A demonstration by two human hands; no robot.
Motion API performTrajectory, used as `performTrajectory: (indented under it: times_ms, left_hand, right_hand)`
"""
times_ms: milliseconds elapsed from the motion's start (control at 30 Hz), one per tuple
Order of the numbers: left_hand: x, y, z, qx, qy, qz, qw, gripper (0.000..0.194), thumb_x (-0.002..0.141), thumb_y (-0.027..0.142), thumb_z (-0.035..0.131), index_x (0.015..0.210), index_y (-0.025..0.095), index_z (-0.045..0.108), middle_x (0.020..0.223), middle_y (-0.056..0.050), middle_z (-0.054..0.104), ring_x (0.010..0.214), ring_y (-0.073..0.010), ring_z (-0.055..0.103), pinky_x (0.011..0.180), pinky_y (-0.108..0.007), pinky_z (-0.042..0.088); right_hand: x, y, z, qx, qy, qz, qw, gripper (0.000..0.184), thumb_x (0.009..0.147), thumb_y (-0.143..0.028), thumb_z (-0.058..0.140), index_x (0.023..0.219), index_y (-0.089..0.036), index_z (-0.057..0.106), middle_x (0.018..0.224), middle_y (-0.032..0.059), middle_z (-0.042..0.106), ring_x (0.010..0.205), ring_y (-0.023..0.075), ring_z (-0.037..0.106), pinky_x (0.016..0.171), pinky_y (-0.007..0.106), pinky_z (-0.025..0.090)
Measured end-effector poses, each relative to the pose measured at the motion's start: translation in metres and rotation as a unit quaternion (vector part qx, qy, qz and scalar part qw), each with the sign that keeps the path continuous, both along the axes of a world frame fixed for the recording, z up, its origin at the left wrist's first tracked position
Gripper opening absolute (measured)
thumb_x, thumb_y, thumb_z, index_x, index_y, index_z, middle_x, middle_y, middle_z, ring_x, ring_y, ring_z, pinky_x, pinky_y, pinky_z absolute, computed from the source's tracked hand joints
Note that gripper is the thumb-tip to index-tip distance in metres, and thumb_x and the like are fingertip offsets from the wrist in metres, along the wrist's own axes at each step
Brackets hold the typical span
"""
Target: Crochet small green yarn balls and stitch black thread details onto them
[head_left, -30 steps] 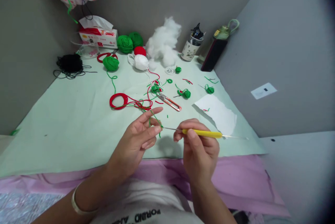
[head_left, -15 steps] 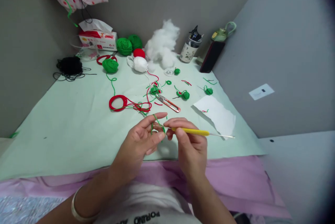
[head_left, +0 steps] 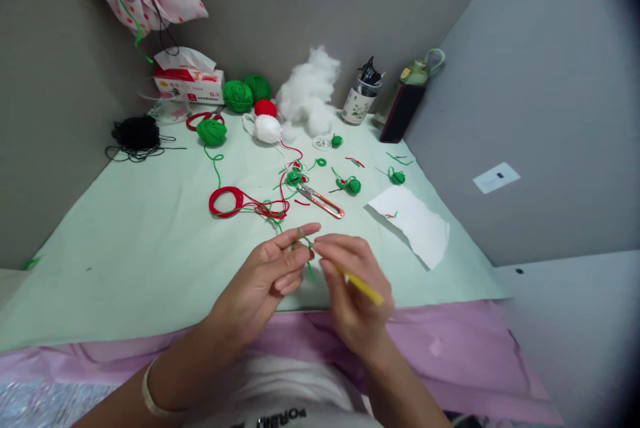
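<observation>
My left hand [head_left: 273,268] pinches green yarn [head_left: 311,273] between thumb and fingers, with a strand looped over the outstretched index finger. A short tail hangs below the pinch. My right hand [head_left: 357,288] grips a crochet hook [head_left: 363,287] by its yellow handle, held like a pen and slanting down toward me. Its tip meets the yarn at my left fingertips, where the fingers hide it. Just beyond the hands lie orange thread snips [head_left: 323,203] and a coil of red yarn [head_left: 226,202] tangled with green strands.
Small green crocheted pieces [head_left: 353,185] and torn white paper [head_left: 415,225] lie to the right. At the back stand green yarn balls [head_left: 237,96], white stuffing [head_left: 310,91], a tissue box [head_left: 190,86], a pen cup [head_left: 361,100] and a bottle [head_left: 407,101]. Black yarn [head_left: 136,133] sits left.
My right hand has turned the hook from nearly level to a steep slant toward me. My left thumb and fingers have drawn closer together around the yarn.
</observation>
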State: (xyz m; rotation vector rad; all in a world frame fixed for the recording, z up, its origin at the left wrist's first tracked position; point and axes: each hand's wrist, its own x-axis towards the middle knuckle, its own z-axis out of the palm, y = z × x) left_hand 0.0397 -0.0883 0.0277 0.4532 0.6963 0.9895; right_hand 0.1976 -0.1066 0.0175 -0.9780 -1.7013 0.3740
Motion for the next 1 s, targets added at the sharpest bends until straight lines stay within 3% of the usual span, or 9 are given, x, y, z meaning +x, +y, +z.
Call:
performTrajectory:
  times_ms: [133, 233, 333, 433, 500, 567, 700, 833, 1000]
  left_hand:
    - [0.001, 0.0, 0.001, 0.027, 0.033, 0.044, 0.998, 0.037, 0.078, 0.02, 0.086, 0.114, 0.019, 0.077, 0.076, 0.004, 0.053, 0.05, 0.0, 0.028, 0.045, -0.015, 0.025]
    - [0.007, -0.004, 0.001, 0.069, 0.074, 0.092, 0.991, 0.05, 0.077, 0.02, 0.087, 0.124, 0.024, 0.073, 0.074, 0.006, 0.051, 0.052, -0.0025, 0.031, 0.045, -0.016, 0.026]
    - [0.007, -0.004, 0.001, 0.035, 0.037, 0.04, 0.998, 0.05, 0.08, 0.023, 0.085, 0.128, 0.02, 0.072, 0.065, 0.008, 0.043, 0.049, -0.002, 0.023, 0.045, -0.016, 0.023]
    - [0.001, -0.001, 0.002, 0.011, -0.001, 0.001, 1.0, 0.036, 0.081, 0.022, 0.084, 0.116, 0.016, 0.077, 0.066, 0.007, 0.044, 0.048, 0.0, 0.019, 0.044, -0.015, 0.02]
    - [-0.001, 0.001, 0.003, 0.028, 0.003, 0.013, 1.0, 0.03, 0.081, 0.019, 0.083, 0.111, 0.018, 0.079, 0.07, 0.005, 0.048, 0.049, 0.0006, 0.022, 0.044, -0.015, 0.021]
    - [-0.001, 0.0, 0.003, 0.054, 0.024, 0.022, 0.998, 0.034, 0.081, 0.019, 0.084, 0.114, 0.022, 0.079, 0.074, 0.004, 0.052, 0.05, -0.0002, 0.027, 0.045, -0.015, 0.023]
    - [0.002, -0.003, 0.0, 0.098, 0.086, 0.018, 0.991, 0.042, 0.08, 0.025, 0.085, 0.121, 0.027, 0.077, 0.075, 0.003, 0.056, 0.056, -0.0048, 0.036, 0.048, -0.017, 0.029]
    - [0.003, -0.003, -0.002, 0.097, 0.119, 0.028, 0.988, 0.042, 0.081, 0.028, 0.084, 0.122, 0.024, 0.076, 0.08, 0.002, 0.059, 0.056, -0.0049, 0.037, 0.05, -0.02, 0.032]
    - [0.007, 0.0, -0.002, 0.049, 0.048, 0.059, 0.996, 0.042, 0.076, 0.023, 0.087, 0.116, 0.02, 0.077, 0.076, 0.004, 0.055, 0.051, -0.0014, 0.031, 0.046, -0.016, 0.026]
  right_hand:
    - [-0.001, 0.008, 0.004, -0.103, 0.212, 0.027, 0.971, 0.024, 0.101, -0.016, 0.052, 0.102, -0.025, 0.075, 0.087, 0.0039, 0.069, 0.072, 0.0157, 0.063, 0.066, 0.032, 0.054]
    - [-0.006, 0.006, 0.002, -0.054, 0.09, 0.012, 0.994, 0.023, 0.097, -0.014, 0.059, 0.108, -0.026, 0.076, 0.096, 0.0058, 0.071, 0.084, 0.018, 0.067, 0.072, 0.033, 0.056]
    - [-0.007, 0.004, 0.0, 0.024, -0.026, -0.016, 0.999, 0.032, 0.093, -0.008, 0.062, 0.115, -0.028, 0.075, 0.107, 0.0079, 0.072, 0.096, 0.0207, 0.067, 0.08, 0.036, 0.057]
    - [-0.002, 0.007, 0.002, -0.032, 0.123, -0.018, 0.992, 0.024, 0.097, -0.013, 0.058, 0.106, -0.026, 0.076, 0.092, 0.0058, 0.071, 0.083, 0.0191, 0.065, 0.071, 0.035, 0.055]
    - [0.0, 0.01, 0.004, -0.091, 0.241, 0.007, 0.966, 0.018, 0.098, -0.019, 0.058, 0.097, -0.024, 0.076, 0.083, 0.0044, 0.068, 0.071, 0.0167, 0.061, 0.063, 0.032, 0.052]
    - [-0.001, 0.013, 0.006, -0.128, 0.284, 0.045, 0.949, 0.016, 0.098, -0.023, 0.061, 0.094, -0.023, 0.076, 0.084, 0.0048, 0.069, 0.07, 0.0162, 0.062, 0.061, 0.031, 0.052]
    - [-0.007, 0.012, 0.004, -0.143, 0.228, 0.074, 0.96, 0.016, 0.099, -0.022, 0.061, 0.101, -0.024, 0.077, 0.098, 0.0066, 0.075, 0.094, 0.0206, 0.069, 0.074, 0.034, 0.057]
    - [-0.008, 0.008, 0.002, -0.122, 0.182, 0.058, 0.974, 0.02, 0.1, -0.018, 0.059, 0.106, -0.026, 0.076, 0.099, 0.0047, 0.076, 0.091, 0.0193, 0.07, 0.078, 0.035, 0.058]
    - [-0.005, 0.001, -0.003, 0.01, -0.036, 0.009, 0.999, 0.039, 0.095, -0.009, 0.062, 0.126, -0.03, 0.071, 0.119, 0.0079, 0.072, 0.105, 0.0218, 0.068, 0.087, 0.038, 0.058]
